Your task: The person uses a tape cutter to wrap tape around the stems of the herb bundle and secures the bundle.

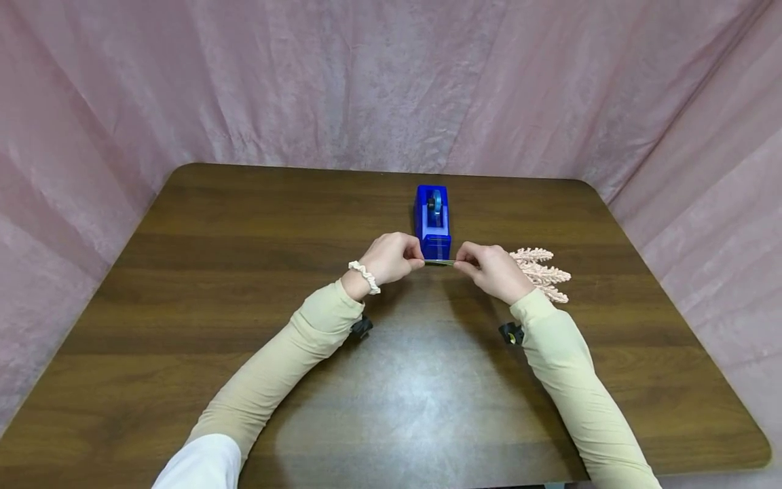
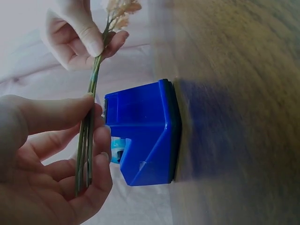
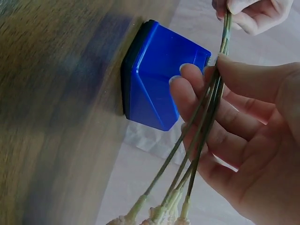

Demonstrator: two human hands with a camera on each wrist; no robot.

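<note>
Stems (image 2: pixel 89 136) are gathered into one bundle, your left hand (image 1: pixel 391 258) and right hand (image 1: pixel 489 272) each pinching it just before the tape dispenser (image 1: pixel 432 214). No tape looks wrapped round yet, so I judge the binding remains.

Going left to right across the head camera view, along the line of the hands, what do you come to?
White fabric scrunchie on the wrist → left hand → thin green stems held between both hands → right hand → pale pink feathery sprigs.
</note>
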